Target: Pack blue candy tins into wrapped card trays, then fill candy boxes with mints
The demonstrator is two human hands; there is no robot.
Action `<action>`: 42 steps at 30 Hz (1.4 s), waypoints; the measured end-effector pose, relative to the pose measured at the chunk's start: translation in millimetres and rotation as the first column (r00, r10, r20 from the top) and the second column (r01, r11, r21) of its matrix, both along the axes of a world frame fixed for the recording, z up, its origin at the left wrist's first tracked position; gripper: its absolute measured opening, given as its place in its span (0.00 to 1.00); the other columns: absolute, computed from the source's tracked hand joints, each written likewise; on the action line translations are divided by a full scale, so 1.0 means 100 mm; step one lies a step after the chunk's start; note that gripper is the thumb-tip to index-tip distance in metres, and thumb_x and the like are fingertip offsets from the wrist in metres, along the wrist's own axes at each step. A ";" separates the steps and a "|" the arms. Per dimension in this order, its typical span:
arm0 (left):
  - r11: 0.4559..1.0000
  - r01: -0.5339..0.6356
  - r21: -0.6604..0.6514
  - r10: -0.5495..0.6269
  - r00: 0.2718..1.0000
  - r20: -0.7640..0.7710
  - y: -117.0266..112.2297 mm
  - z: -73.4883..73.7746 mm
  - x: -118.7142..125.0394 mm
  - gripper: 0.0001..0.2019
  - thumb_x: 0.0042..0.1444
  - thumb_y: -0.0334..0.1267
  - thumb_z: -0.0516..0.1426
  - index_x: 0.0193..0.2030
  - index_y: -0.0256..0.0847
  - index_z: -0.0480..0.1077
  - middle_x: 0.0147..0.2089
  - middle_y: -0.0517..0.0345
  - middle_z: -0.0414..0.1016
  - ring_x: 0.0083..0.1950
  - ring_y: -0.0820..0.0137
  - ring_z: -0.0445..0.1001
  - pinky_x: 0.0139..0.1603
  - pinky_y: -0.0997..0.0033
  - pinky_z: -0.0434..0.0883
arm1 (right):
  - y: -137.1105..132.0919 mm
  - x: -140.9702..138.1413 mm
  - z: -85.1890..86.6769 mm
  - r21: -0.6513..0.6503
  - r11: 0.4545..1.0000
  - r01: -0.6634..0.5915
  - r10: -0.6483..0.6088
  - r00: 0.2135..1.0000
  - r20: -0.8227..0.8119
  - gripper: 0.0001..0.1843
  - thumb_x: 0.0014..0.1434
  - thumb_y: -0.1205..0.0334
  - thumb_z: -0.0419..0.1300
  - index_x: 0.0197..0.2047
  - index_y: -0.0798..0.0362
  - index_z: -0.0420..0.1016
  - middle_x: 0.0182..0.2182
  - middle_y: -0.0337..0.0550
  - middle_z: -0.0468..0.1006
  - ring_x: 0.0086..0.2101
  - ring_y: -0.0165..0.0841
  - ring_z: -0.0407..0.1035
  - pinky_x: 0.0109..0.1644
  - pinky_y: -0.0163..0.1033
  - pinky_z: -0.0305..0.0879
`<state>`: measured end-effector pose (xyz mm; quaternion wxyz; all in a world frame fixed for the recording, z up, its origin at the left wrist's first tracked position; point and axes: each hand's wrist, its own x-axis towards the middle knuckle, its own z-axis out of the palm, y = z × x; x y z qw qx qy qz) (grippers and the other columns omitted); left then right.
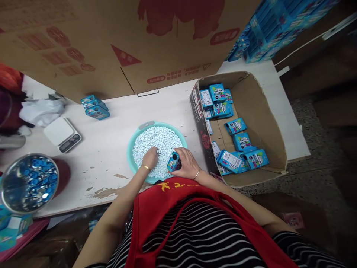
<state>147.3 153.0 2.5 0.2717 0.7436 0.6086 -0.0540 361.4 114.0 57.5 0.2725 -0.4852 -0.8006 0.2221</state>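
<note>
A mint-green basin (130, 149) full of small pale candies (160, 139) sits right before me on the white table. My left hand (150, 158) reaches down into the candies, its fingertips buried and pressed together, so what they hold is hidden. Over the right part of the basin, my right hand (187, 163) is closed around a small blue candy box (173, 162), thumb and fingers on its sides. A dark opening shows on the box's face.
To the right stands a cut-down carton (262, 111) holding several blue boxes. Left are a white scale (61, 134), a steel bowl (8, 186) of blue-wrapped pieces and a few blue boxes (95, 108). A large brown carton (111, 33) walls off the back.
</note>
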 end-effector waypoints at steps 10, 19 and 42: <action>0.998 0.046 0.047 -0.056 0.965 0.257 0.00 0.46 -0.24 0.13 0.61 0.41 0.50 0.49 0.38 0.63 0.47 0.49 0.71 0.49 0.66 0.70 0.51 0.66 0.67 | 0.03 0.06 -0.06 -0.048 0.987 0.154 -0.159 0.981 -0.114 0.42 0.45 0.50 0.67 0.58 0.53 0.53 0.49 0.54 0.64 0.50 0.47 0.62 0.54 0.55 0.62; 0.961 0.234 0.144 -0.261 0.941 0.213 0.01 1.54 -0.28 0.11 0.62 0.39 0.48 0.48 0.39 0.65 0.44 0.50 0.72 0.46 0.66 0.71 0.47 0.66 0.68 | 0.20 -0.21 -0.11 -0.019 0.992 0.126 -0.127 0.986 -0.106 0.40 0.45 0.55 0.65 0.59 0.54 0.53 0.51 0.56 0.65 0.53 0.49 0.59 0.58 0.57 0.58; 0.986 0.109 -0.125 -0.140 0.949 -0.283 -0.01 1.21 -0.50 0.09 0.59 0.35 0.49 0.42 0.38 0.67 0.43 0.47 0.71 0.42 0.61 0.73 0.36 0.66 0.67 | 0.11 -0.10 -0.14 -0.129 0.976 0.176 -0.200 0.957 -0.210 0.51 0.39 0.40 0.70 0.59 0.52 0.52 0.49 0.54 0.66 0.50 0.47 0.64 0.55 0.54 0.63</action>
